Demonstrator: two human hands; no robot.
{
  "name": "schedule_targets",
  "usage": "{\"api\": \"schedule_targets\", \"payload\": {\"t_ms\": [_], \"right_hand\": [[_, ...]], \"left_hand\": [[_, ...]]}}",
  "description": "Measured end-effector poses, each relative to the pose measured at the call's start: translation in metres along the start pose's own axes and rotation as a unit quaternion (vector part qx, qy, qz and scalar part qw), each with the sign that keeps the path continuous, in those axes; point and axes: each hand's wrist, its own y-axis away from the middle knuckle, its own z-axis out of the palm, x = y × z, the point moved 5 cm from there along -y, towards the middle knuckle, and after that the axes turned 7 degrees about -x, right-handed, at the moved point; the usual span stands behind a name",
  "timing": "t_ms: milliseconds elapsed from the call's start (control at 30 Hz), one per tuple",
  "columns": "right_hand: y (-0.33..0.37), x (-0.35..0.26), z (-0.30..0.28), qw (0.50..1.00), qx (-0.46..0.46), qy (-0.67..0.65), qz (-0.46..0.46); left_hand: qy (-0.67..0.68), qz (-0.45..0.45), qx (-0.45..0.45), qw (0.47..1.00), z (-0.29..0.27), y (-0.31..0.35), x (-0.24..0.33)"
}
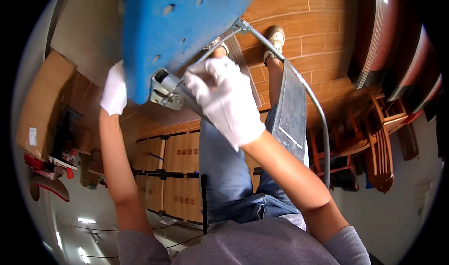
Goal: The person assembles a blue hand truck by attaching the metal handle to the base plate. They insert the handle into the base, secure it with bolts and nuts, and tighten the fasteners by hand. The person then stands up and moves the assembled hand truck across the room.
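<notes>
A scuffed blue board (182,26) with small holes stands tilted in front of me. My left hand (115,89), in a white glove, grips its left edge; the fingertips are hidden behind it. At the lower corner sits a metal bracket (169,92). My right hand (227,99), also white-gloved and slightly blurred, is beside this bracket with thumb and fingers curled together. A metal tube runs underneath it; whether the fingers hold anything is unclear. A bent tubular frame (319,106) joins the board's side and curves down to my right, next to a grey flat panel (287,113).
My shoes (276,38) are on wood-look floor tiles (322,40). Cardboard boxes (180,195) are stacked beyond my legs, and a large carton (44,103) stands at left. Wooden chairs (381,143) crowd the right, below dark red panels (374,26).
</notes>
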Motion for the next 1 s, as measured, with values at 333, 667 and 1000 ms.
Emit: {"api": "schedule_targets", "payload": {"t_ms": [333, 667, 1000], "right_hand": [[-0.058, -0.009, 0.062, 0.919, -0.296, 0.249, 0.072], [-0.049, -0.031, 0.064, 0.876, -0.301, 0.256, 0.276], [-0.052, -0.043, 0.081, 0.763, -0.368, 0.479, 0.229]], "left_hand": [[0.006, 0.000, 0.007, 1.000, 0.002, 0.002, -0.004], [0.018, -0.003, 0.007, 1.000, 0.008, 0.005, -0.006], [-0.044, 0.029, 0.017, 0.998, 0.003, 0.000, -0.014]]}}
